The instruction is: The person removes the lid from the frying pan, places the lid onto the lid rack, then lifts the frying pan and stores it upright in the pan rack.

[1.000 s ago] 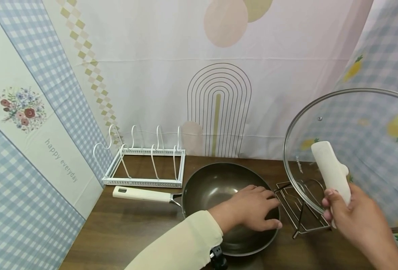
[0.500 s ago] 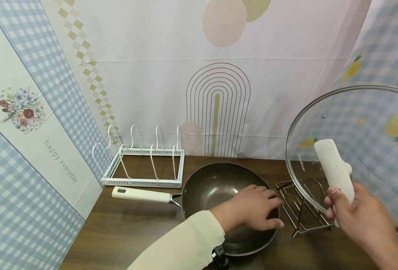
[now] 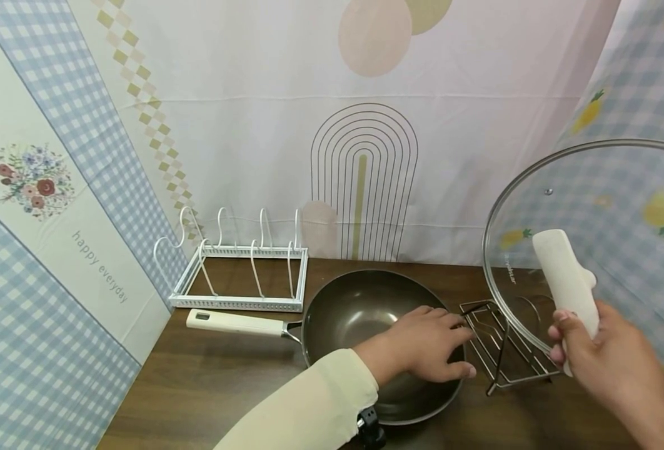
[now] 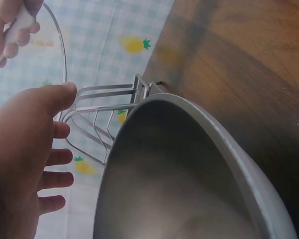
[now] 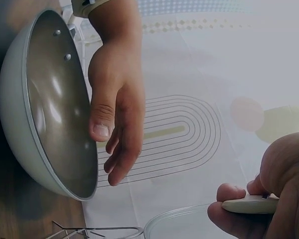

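Observation:
In the head view my right hand (image 3: 616, 356) grips the long cream handle (image 3: 563, 269) of a clear glass lid (image 3: 608, 175) with a metal rim. The lid is tilted up at the right, its lower edge overlapping a metal wire stand (image 3: 501, 362); whether they touch I cannot tell. A dark-lined wok (image 3: 337, 300) sits on the table left of the stand. Over its right side hovers my left hand (image 3: 427, 347), fingers loosely extended and holding nothing. The left wrist view shows this hand (image 4: 25, 144) apart from the wok's rim (image 4: 209, 117).
The wok's cream handle (image 3: 236, 322) points left. Behind it lies a white rack (image 3: 236, 305) with several curved upright dividers. Patterned cloth walls (image 3: 242, 144) enclose the brown wooden table (image 3: 208, 375) at the back and both sides.
The lid, with my right hand on its handle, has shifted slightly right and a little up. My left hand has drifted slightly right over the wok. The wok and racks stay put.

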The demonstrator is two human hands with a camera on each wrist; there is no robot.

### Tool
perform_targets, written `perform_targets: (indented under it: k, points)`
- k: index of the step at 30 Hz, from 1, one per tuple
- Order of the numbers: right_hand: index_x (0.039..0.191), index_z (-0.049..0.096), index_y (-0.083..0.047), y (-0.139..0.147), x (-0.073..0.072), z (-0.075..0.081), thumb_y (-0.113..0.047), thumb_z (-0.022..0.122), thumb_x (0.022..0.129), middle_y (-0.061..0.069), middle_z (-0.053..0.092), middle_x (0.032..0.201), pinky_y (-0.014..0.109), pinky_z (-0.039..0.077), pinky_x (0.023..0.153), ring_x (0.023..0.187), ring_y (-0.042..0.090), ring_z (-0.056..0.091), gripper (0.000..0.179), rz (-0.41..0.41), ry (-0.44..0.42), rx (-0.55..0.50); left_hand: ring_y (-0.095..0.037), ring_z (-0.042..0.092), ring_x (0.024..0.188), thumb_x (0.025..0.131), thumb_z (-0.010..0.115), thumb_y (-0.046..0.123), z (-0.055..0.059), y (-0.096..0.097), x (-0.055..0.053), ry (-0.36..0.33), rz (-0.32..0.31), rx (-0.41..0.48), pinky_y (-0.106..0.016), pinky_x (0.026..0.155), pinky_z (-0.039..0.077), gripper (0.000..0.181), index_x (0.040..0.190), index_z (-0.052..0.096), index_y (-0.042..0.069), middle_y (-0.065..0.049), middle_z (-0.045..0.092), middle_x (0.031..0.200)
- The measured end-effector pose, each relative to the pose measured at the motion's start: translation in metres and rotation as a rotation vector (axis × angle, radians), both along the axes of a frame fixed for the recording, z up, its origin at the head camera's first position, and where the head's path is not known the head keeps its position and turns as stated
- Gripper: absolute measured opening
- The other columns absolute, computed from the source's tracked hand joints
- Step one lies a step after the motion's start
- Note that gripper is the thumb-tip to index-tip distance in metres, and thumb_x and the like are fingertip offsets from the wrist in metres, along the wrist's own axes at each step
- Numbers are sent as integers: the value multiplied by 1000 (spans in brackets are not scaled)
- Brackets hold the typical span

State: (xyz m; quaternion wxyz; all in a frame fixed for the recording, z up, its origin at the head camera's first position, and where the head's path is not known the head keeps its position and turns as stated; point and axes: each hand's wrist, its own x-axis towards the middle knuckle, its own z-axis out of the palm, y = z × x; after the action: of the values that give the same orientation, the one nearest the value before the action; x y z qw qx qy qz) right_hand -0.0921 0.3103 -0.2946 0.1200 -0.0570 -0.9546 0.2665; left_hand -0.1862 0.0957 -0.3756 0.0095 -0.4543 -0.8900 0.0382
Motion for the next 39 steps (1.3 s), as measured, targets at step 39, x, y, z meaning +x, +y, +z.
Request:
perform_targets:
  k: [39]
  points:
    - [109,50,-4,14,-5,-3,-42,41,98,2,65,74,28,39,46,57,10,59,40,-10,7,-7,-7,23,134,86,26,74,3,17,-5,26,9,-3,-29,106,22,64,143,25,46,16,28,147]
